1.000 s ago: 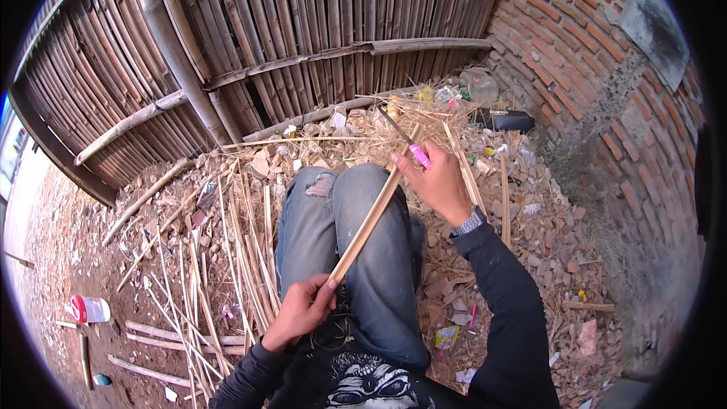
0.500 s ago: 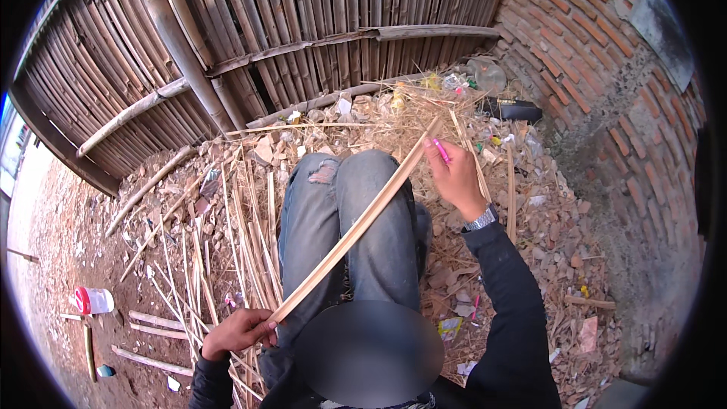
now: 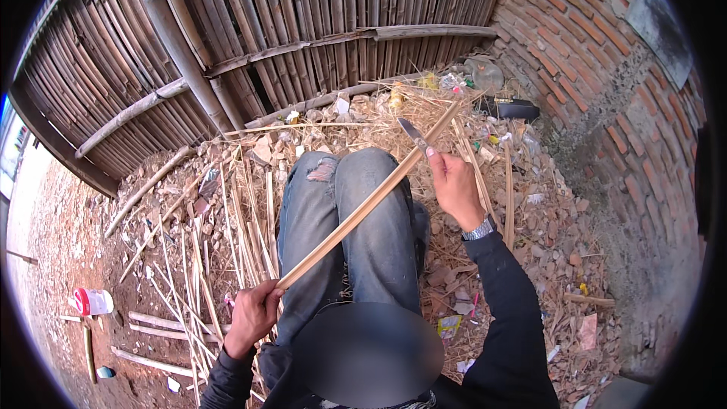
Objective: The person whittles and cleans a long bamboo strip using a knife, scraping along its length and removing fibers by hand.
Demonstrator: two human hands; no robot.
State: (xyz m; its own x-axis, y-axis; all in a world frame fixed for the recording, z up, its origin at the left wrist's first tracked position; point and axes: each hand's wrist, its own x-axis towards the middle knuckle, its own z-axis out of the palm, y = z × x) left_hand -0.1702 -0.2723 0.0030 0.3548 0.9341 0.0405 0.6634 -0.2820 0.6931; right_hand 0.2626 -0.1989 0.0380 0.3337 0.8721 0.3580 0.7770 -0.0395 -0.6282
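My left hand (image 3: pixel 252 316) is clenched around the near end of a long bamboo strip (image 3: pixel 369 204) that slants up across my jeans-clad knees (image 3: pixel 350 182). Farther out, my right hand (image 3: pixel 454 185) grips a knife (image 3: pixel 413 135) against the strip's upper part.

A blurred dark oval (image 3: pixel 367 356) at lower centre conceals the lap and the near ends of both forearms. The knife (image 3: pixel 413 135) handle is hidden inside the right hand (image 3: pixel 454 185). The litter (image 3: pixel 462 83) at upper centre is too small to identify.
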